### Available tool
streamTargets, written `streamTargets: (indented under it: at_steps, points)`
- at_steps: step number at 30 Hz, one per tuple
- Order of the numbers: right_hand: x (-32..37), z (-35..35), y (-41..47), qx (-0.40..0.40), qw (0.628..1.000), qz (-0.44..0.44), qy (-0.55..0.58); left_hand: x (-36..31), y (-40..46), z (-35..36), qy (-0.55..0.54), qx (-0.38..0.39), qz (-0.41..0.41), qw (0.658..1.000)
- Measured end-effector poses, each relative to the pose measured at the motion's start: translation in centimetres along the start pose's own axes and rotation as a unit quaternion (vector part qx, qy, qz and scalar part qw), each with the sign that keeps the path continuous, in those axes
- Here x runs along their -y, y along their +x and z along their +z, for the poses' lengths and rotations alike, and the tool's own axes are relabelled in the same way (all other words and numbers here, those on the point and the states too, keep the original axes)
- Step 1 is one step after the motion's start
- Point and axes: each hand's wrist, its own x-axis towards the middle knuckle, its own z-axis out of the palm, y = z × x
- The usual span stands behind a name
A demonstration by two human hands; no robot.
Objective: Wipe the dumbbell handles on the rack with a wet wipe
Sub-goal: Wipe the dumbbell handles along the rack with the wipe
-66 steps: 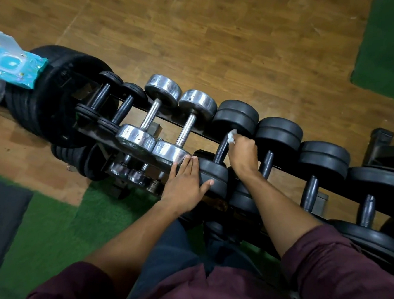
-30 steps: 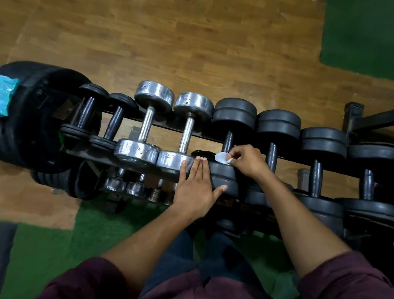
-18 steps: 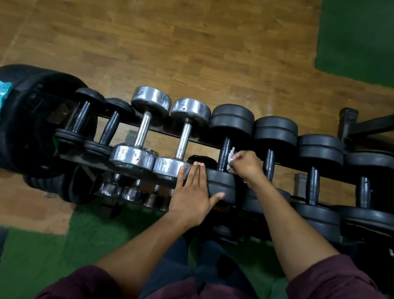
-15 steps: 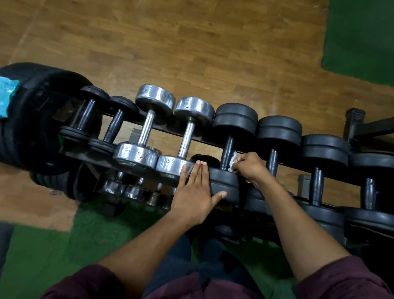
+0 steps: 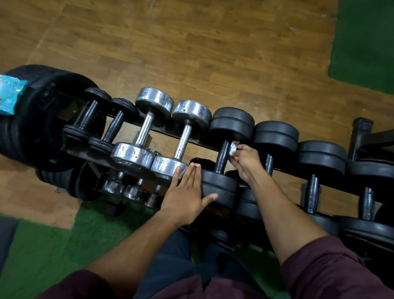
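Note:
A black rack [image 5: 201, 145] carries a row of dumbbells, black and chrome. My right hand [image 5: 245, 161] pinches a small white wet wipe [image 5: 233, 148] against the upper right side of the black handle [image 5: 222, 157] of the fifth dumbbell from the left. My left hand [image 5: 186, 194] lies flat with fingers extended on that dumbbell's near black weight [image 5: 221, 186], its fingertips reaching the near head of a chrome dumbbell [image 5: 182, 143]. More black dumbbell handles [image 5: 313, 194] stand to the right.
A blue wet-wipe pack [image 5: 0, 95] lies on a stack of black weight plates [image 5: 40, 118] at the left. Smaller dumbbells [image 5: 126, 191] sit on a lower tier. Wooden floor lies beyond the rack, with green mats [image 5: 376, 43] far right and near my legs.
My right hand slid the wipe along the black handle, down toward the near weight and then back up toward the far weight. My left hand stayed flat on the near weight.

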Motion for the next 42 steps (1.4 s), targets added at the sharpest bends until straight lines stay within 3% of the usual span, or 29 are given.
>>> streamTargets:
  at_steps: [6,15,20,30,33,38,42]
  points:
    - [-0.6,-1.3,-0.1,0.067,0.989,0.087,-0.102,0.0,0.0,0.0,-0.005,0.004,-0.005,1.000]
    - [0.2,0.1,-0.2,0.076,0.990,0.092,-0.080,0.0,-0.1,-0.2,-0.012,0.010,-0.006,1.000]
    - [-0.7,-1.2,-0.2,0.125,0.962,0.150,-0.188,0.1,-0.1,0.0,-0.018,0.011,-0.007,1.000]
    - [-0.6,-2.7,-0.2,0.197,0.921,0.142,-0.305,0.0,-0.1,-0.2,-0.021,0.008,-0.006,1.000]
    - [0.1,-2.6,-0.8,0.182,0.917,0.141,-0.325,0.1,-0.1,-0.1,-0.020,0.006,-0.005,1.000]
    - [-0.4,-1.1,-0.6,0.120,0.962,0.130,-0.208,0.0,-0.2,-0.2,-0.011,0.005,-0.003,1.000]
    - [-0.2,-0.2,-1.0,0.021,0.979,0.041,-0.196,0.0,-0.2,-0.2,-0.015,0.003,-0.002,1.000]
